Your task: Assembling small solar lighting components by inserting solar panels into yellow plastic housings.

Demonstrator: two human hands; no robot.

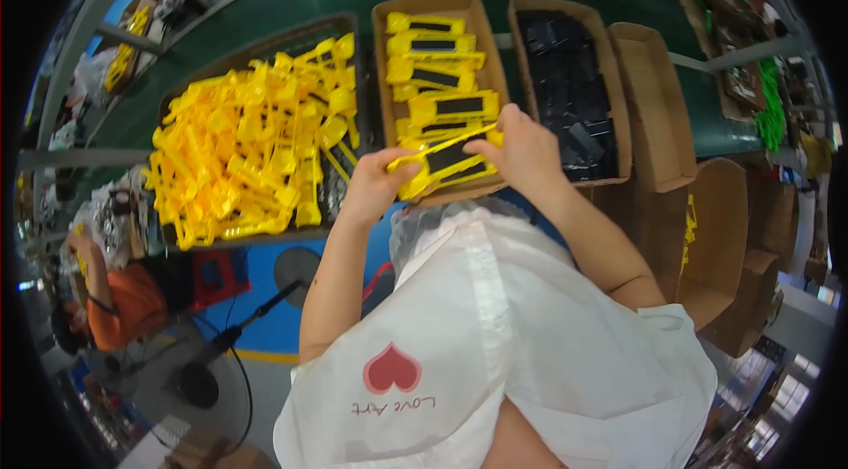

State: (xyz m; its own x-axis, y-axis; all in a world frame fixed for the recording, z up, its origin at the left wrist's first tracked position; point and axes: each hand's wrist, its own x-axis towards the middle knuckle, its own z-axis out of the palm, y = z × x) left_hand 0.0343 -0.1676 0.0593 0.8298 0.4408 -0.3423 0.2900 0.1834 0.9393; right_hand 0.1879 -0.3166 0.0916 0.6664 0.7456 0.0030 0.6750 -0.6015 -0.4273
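Observation:
My left hand (pixel 375 186) pinches one end of a yellow plastic frame (pixel 442 147), thumb and fingers closed on it. At the other end, my right hand (pixel 530 155) grips the same frame, its thumb lying against the dark strip. The frame is held slightly tilted over the near end of a long cardboard box (pixel 381 54). Several yellow frames (pixel 433 45) with black panels lie stacked in rows inside that box. To its right, a second cardboard box (pixel 623 147) holds loose black flat pieces (pixel 561 71).
A dark crate (pixel 358 36) on the left is heaped with yellow plastic parts (pixel 238 142). A narrow cardboard box (pixel 654 107) stands right of the black pieces, with a larger carton (pixel 720 239) below it. Another person (pixel 128 301) sits at lower left near a fan (pixel 199 385).

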